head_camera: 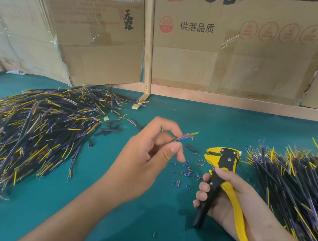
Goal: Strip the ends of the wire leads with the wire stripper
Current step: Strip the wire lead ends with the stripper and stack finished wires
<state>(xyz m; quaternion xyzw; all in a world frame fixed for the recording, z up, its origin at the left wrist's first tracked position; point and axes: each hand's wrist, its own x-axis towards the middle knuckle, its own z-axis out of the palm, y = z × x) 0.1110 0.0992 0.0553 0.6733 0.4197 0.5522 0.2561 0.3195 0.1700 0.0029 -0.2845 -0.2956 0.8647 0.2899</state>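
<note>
A single wire lead [180, 138] is pinched between the thumb and fingers of the left hand [150, 155], held up just above the green table mat [101, 223]. Its black jacket runs into the fist, and the thin coloured cores (blue, reddish, yellow-green) are fanned out past the fingertips, pointed to the right. Whether those ends are already bare can't be told, too small.

The yellow-and-black wire stripper [220, 180] is gripped by the right hand [230, 203], fingers curled around the black handle, the yellow handle laid across the palm. The handles are spread apart and the stripper's head is pointed up and left toward the lead, not touching it.

Between the two hands, a scatter of tiny insulation bits [185, 172], blue and reddish, is spread on the mat. A few short black sleeve pieces [109, 129] are lying just beyond, near the left hand.

A big heap of leads [28, 134] is piled on the left side of the mat, and a second heap [296, 187] is piled on the right, just beside the stripper hand. Behind it all, taped cardboard boxes [233, 49] with printed Chinese lettering are stood against a wooden frame [149, 49].
</note>
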